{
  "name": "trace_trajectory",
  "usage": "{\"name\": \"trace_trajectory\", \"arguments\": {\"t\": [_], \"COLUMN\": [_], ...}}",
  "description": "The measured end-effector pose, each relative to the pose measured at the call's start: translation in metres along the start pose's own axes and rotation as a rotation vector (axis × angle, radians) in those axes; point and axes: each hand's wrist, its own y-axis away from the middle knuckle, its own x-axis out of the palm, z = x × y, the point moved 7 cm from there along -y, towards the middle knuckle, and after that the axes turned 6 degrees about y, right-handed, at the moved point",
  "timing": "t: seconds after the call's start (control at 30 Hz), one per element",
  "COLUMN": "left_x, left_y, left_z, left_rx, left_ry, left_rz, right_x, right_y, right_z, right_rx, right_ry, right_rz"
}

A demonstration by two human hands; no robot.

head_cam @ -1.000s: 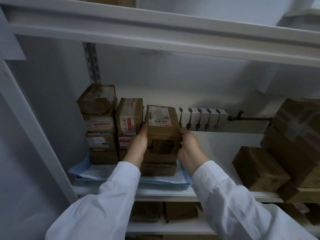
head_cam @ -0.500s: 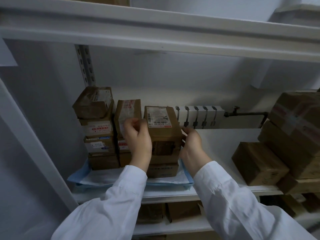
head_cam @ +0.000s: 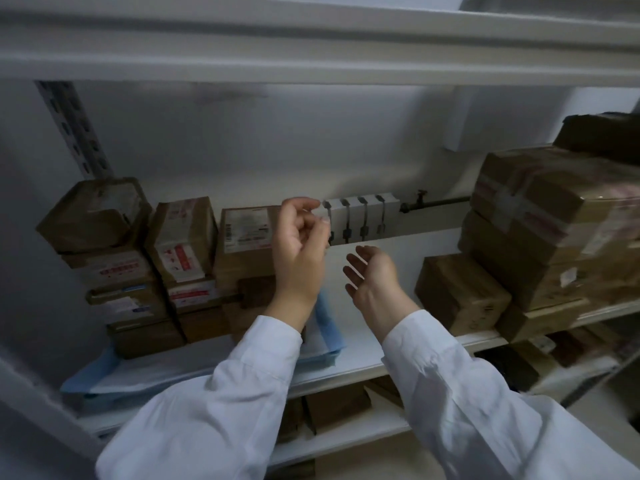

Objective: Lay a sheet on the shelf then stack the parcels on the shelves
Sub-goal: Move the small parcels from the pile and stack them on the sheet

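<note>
While parcels point(head_cam: 187, 244) sit stacked, nothing is held

Where the blue sheet point(head_cam: 104, 379) covers the left end of the shelf point(head_cam: 360, 355), the brown parcels stand stacked on it. The left hand point(head_cam: 298, 251) hovers before them, fingers loosely curled, empty. The right hand point(head_cam: 372, 275) hangs beside it, palm up, fingers relaxed. Other parcels point(head_cam: 460, 292) lie far right.

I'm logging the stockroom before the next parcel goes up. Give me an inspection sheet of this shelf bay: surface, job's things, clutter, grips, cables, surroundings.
Surface: white shelf, blue sheet spread over its left part.
Job's things: three stacks of taped parcels on the sheet; loose parcels piled at right.
Clutter: nothing seen.
Grips: left hand loosely curled, empty; right hand open, fingers relaxed, empty.
Cables: nothing seen.
Surroundings: pipe with valve and white ribbed unit on back wall; lower shelf holding boxes.
</note>
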Motion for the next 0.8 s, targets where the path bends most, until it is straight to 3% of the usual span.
{"name": "trace_trajectory", "arguments": {"t": [0.17,0.27,0.47,0.6,0.8], "left_x": [0.066,0.097,0.157,0.193,0.229], "left_y": [0.02,0.037,0.072,0.095,0.127], "left_z": [0.059,0.102,0.16,0.185,0.207], "left_rx": [-0.313,-0.517,-0.786,-0.966,-1.201], "left_ry": [0.012,0.03,0.041,0.022,0.122], "left_rz": [0.019,-0.016,-0.126,-0.126,-0.089], "right_x": [-0.069,-0.108,-0.168,-0.21,-0.231], "right_y": [-0.017,-0.03,-0.067,-0.09,-0.107], "right_z": [0.024,0.042,0.098,0.114,0.112], "right_rx": [0.097,0.047,-0.274,-0.229,-0.171], "right_ry": [-0.055,0.005,0.562,1.017,1.112], "right_rz": [-0.088,-0.121,-0.143,-0.24,-0.158]}}
